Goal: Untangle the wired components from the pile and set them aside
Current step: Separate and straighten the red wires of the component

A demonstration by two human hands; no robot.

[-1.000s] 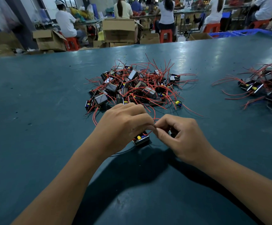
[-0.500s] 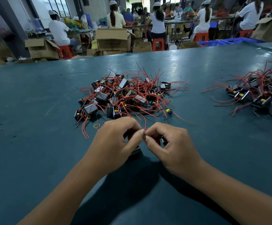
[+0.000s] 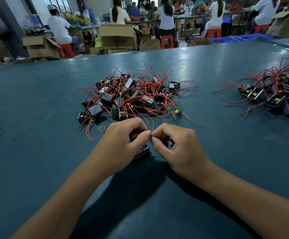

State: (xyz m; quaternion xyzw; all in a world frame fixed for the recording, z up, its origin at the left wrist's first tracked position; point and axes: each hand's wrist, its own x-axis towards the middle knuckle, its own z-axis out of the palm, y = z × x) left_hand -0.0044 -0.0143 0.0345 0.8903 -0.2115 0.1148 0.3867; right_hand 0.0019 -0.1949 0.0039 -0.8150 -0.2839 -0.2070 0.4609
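- Head view: a wide dark teal table (image 3: 37,118) is seen from above, with both bare forearms reaching in from the near edge.
- The left hand (image 3: 121,145) and the right hand (image 3: 178,149) are brought together at the fingertips, where a thin red wire (image 3: 152,125) is pinched between thumbs and forefingers; the remaining fingers are curled.
- A small black boxy component with blue and yellow parts (image 3: 142,151) is partly hidden under the left hand, at the table surface; whether it is lifted cannot be told.
- Just beyond the hands, the tangled pile of black wired components with red leads (image 3: 131,97) is spread on the table, with loose red wire ends splayed outward on every side.
- A small yellow rubber band (image 3: 101,129) lies flat on the table near the pile's near left edge.
- Well apart on the right, a second heap of black components with red wires (image 3: 276,94) is laid, cut off by the frame edge.
- Beyond the far table edge, open brown cardboard boxes (image 3: 117,37) are stacked on the floor; their contents cannot be seen.
- A blue plastic crate (image 3: 226,39) stands at the far right edge, its inside hidden.
- Seated workers in white tops (image 3: 59,30) are placed on red stools (image 3: 166,41) at a further bench, backs turned.
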